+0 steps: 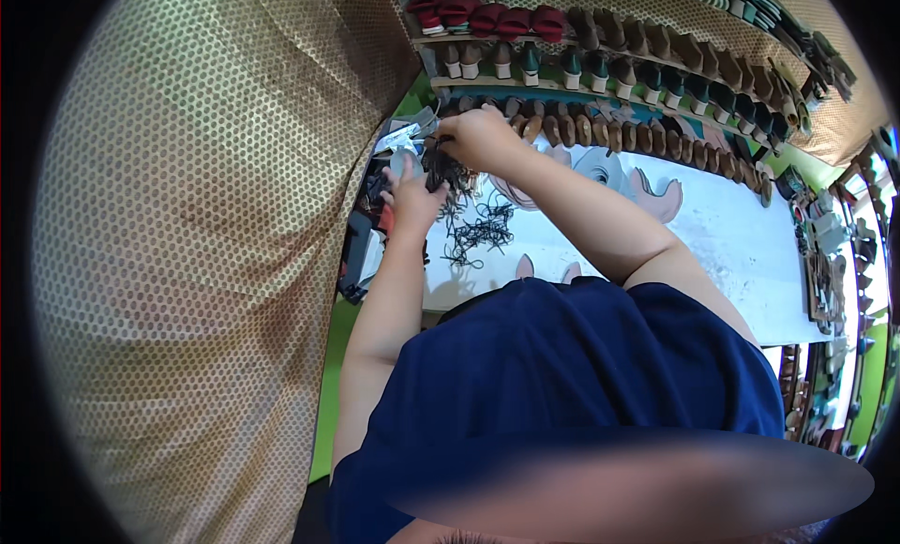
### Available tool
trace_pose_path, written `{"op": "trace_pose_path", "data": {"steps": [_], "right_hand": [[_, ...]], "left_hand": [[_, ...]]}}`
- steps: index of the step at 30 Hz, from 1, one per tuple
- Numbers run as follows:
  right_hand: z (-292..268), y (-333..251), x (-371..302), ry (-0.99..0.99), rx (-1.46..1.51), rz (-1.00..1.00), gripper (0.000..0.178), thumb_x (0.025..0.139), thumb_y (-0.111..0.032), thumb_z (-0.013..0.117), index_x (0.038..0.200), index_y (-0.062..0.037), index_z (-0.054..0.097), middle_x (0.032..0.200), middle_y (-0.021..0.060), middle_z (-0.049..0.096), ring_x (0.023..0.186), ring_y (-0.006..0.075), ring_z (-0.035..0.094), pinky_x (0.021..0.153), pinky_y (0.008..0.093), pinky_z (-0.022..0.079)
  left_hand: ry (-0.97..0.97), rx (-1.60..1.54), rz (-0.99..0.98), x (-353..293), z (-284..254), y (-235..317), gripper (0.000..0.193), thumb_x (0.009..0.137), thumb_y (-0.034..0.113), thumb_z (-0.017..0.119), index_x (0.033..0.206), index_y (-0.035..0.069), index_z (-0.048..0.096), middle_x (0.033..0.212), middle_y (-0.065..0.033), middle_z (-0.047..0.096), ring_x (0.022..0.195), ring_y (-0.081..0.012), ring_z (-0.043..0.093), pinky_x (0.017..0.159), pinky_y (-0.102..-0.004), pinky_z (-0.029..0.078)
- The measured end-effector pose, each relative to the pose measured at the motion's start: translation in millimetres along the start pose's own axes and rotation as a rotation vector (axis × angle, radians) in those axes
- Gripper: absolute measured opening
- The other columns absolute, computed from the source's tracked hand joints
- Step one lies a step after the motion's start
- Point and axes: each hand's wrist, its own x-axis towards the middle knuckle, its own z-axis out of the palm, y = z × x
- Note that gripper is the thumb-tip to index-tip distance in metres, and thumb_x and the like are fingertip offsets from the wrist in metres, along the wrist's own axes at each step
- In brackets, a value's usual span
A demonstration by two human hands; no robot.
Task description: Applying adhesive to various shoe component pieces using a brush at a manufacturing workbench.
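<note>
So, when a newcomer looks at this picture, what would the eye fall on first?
Probably the gold patterned curtain, which fills most of the left side. Next might come rows of shoe-shaped pieces across the top right, with red ones at their upper left. Then, near the centre, the left hand and right hand close to a bundle of dark cords, with more cords tangled on the white surface.

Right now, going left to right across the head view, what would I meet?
Patterned gold cloth → left hand → loose pile of dark cords → grey roll → curved pink piece.
</note>
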Motion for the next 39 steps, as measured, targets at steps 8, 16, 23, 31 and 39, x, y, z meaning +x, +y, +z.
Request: {"op": "trace_pose_path", "data": {"steps": [8, 16, 23, 31, 39], "right_hand": [[-46, 69, -56, 0.185, 0.239, 0.222, 0.026, 0.082, -0.016, 0.067, 0.105, -0.0055, 0.070, 0.090, 0.0167, 0.071, 0.082, 0.0316, 0.069, 0.075, 0.0388, 0.052], [-57, 92, -99, 0.175, 0.292, 0.409, 0.027, 0.083, -0.018, 0.066, 0.105, -0.0041, 0.070, 0.087, 0.0147, 0.070, 0.078, 0.0265, 0.067, 0.075, 0.0358, 0.052], [-34, 101, -110, 0.195, 0.245, 0.540, 0.027, 0.084, -0.022, 0.069, 0.104, -0.0046, 0.071, 0.091, 0.0140, 0.070, 0.081, 0.0270, 0.066, 0.076, 0.0367, 0.051], [19, 88, -92, 0.124, 0.231, 0.588, 0.029, 0.087, -0.026, 0.070, 0.106, -0.0046, 0.071, 0.095, 0.0144, 0.071, 0.084, 0.0269, 0.067, 0.077, 0.0366, 0.052], [56, 78, -80, -0.058, 0.219, 0.528, 0.034, 0.097, -0.021, 0.053, 0.128, -0.0102, 0.063, 0.114, 0.0213, 0.068, 0.107, 0.0374, 0.063, 0.094, 0.0406, 0.048]], "left_hand": [[0.102, 0.046, -0.220, -22, 5, -33, 0.033, 0.076, 0.031, 0.079, 0.107, 0.022, 0.077, 0.160, -0.0119, 0.029, 0.147, -0.0494, 0.011, 0.111, -0.0722, 0.014], [0.119, 0.004, -0.157, -25, 0, -49, 0.033, 0.075, 0.029, 0.079, 0.106, 0.016, 0.077, 0.161, -0.0148, 0.027, 0.147, -0.0506, 0.009, 0.112, -0.0714, 0.013], [0.046, -0.042, -0.108, -23, 14, -75, 0.033, 0.078, 0.033, 0.075, 0.105, 0.014, 0.077, 0.159, -0.0164, 0.030, 0.147, -0.0505, 0.009, 0.112, -0.0710, 0.014], [-0.068, -0.028, -0.048, -17, 33, -124, 0.035, 0.089, 0.038, 0.064, 0.109, 0.011, 0.075, 0.157, -0.0191, 0.032, 0.146, -0.0514, 0.014, 0.113, -0.0677, 0.017], [-0.067, -0.448, -0.054, -5, 54, -141, 0.038, 0.099, 0.036, 0.053, 0.114, 0.007, 0.072, 0.155, -0.0205, 0.035, 0.146, -0.0505, 0.017, 0.117, -0.0470, 0.024]]}}
